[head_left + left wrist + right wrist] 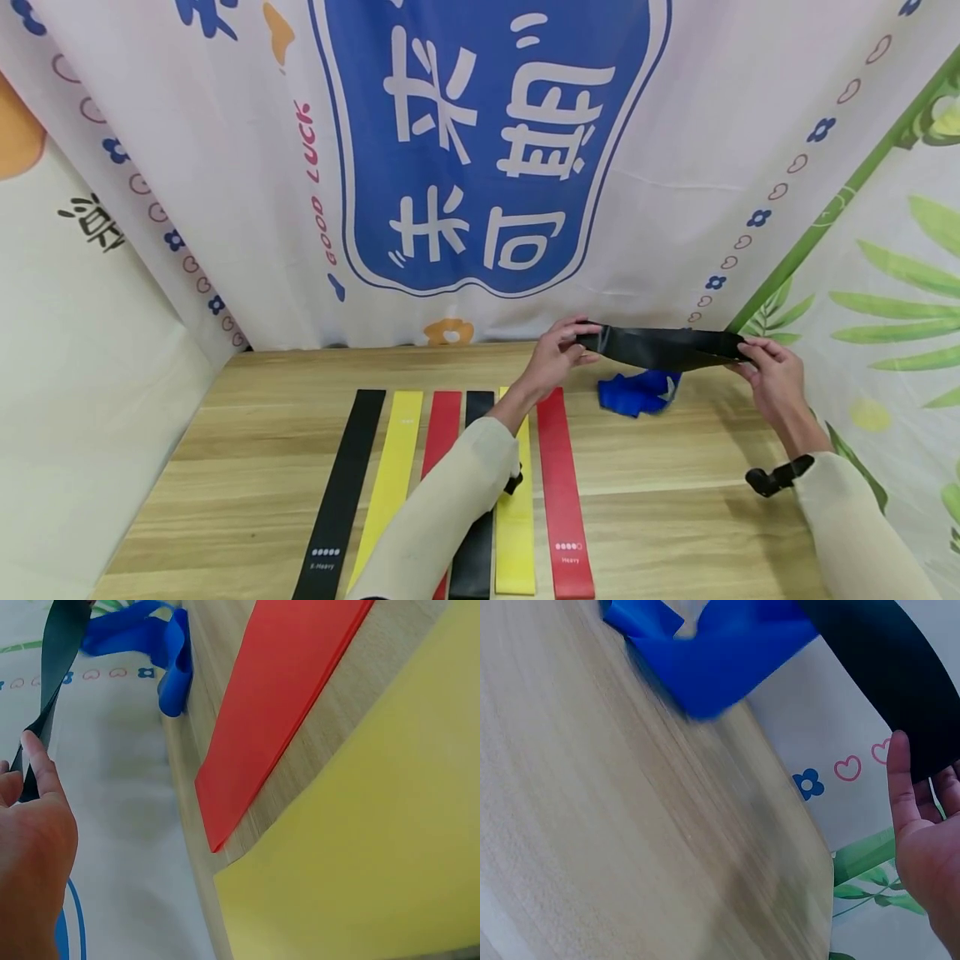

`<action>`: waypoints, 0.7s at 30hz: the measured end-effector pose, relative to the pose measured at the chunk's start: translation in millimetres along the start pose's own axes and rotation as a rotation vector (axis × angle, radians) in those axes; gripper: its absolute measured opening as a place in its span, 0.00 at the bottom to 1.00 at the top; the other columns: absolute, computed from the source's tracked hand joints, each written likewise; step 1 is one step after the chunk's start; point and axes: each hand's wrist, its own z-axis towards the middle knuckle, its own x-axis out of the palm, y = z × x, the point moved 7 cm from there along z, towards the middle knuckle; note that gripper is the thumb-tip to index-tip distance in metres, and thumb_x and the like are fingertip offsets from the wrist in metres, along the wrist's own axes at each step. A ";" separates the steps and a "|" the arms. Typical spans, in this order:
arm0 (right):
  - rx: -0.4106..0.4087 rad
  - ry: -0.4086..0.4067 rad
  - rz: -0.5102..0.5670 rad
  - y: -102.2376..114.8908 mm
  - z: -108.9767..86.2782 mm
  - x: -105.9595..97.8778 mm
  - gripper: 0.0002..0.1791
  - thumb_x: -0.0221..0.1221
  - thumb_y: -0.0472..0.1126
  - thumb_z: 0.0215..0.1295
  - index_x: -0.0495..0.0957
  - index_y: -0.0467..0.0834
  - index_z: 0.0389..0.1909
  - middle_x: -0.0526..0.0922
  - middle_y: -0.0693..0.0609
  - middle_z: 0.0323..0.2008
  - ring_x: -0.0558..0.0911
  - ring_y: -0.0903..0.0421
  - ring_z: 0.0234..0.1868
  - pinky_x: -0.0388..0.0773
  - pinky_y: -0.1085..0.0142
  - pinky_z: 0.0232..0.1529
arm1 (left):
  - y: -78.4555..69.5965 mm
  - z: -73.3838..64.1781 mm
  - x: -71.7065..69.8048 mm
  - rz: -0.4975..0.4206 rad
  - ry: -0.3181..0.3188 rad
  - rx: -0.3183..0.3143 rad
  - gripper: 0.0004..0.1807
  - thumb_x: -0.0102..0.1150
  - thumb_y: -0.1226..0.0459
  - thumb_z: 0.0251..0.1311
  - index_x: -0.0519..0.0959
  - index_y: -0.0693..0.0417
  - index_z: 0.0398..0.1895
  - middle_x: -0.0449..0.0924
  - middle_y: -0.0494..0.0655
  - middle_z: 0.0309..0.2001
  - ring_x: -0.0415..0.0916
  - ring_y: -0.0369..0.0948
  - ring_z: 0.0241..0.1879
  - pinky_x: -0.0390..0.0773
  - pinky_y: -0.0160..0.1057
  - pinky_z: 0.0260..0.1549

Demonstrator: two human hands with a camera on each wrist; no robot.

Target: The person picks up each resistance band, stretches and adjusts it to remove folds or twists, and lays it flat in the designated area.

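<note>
A black resistance band (660,348) is stretched out sideways above the far right part of the table. My left hand (557,354) grips its left end, and in the left wrist view the band (61,660) twists near the fingertips. At the other end my right hand (772,375) holds it between thumb and fingers. The right wrist view shows the band (889,671) wide and dark, with the thumb along its edge. Below it a crumpled blue band (637,393) lies on the wood.
Several flat bands lie in a row on the table (660,517): a black one (341,492) at the left, yellow, red and black ones in the middle, and a red one (566,492) at the right. My left sleeve crosses over some. A printed curtain (675,208) hangs behind.
</note>
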 end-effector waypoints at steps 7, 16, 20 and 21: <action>0.013 0.011 -0.028 -0.3 -1.6 6.0 0.12 0.53 0.20 0.74 0.84 0.31 0.36 0.85 0.46 0.37 0.88 0.53 0.37 0.89 0.60 0.34 | 0.8 -1.6 -5.0 -0.002 0.005 -0.015 0.24 0.43 0.83 0.74 0.82 0.63 0.64 0.65 0.47 0.76 0.79 0.48 0.62 0.86 0.45 0.53; 0.039 0.044 -0.046 -3.9 -6.1 15.9 0.15 0.50 0.22 0.77 0.83 0.33 0.34 0.84 0.47 0.32 0.87 0.55 0.34 0.88 0.59 0.32 | 0.1 -5.2 -10.4 -0.009 0.002 -0.049 0.22 0.45 0.81 0.76 0.82 0.63 0.64 0.65 0.45 0.74 0.75 0.51 0.65 0.83 0.49 0.58; 0.029 0.077 -0.067 -5.8 -7.4 19.4 0.15 0.49 0.22 0.77 0.83 0.34 0.35 0.84 0.47 0.32 0.86 0.55 0.34 0.88 0.60 0.33 | -2.2 -6.0 -12.3 0.025 0.016 -0.052 0.22 0.45 0.81 0.75 0.82 0.65 0.64 0.62 0.54 0.77 0.72 0.52 0.67 0.83 0.46 0.58; 0.024 0.089 -0.069 -6.4 -7.8 20.6 0.16 0.49 0.22 0.78 0.83 0.34 0.35 0.84 0.47 0.32 0.86 0.55 0.34 0.88 0.60 0.33 | -3.0 -6.3 -13.0 0.037 0.018 -0.050 0.22 0.45 0.81 0.75 0.82 0.66 0.64 0.61 0.56 0.77 0.71 0.52 0.68 0.83 0.45 0.59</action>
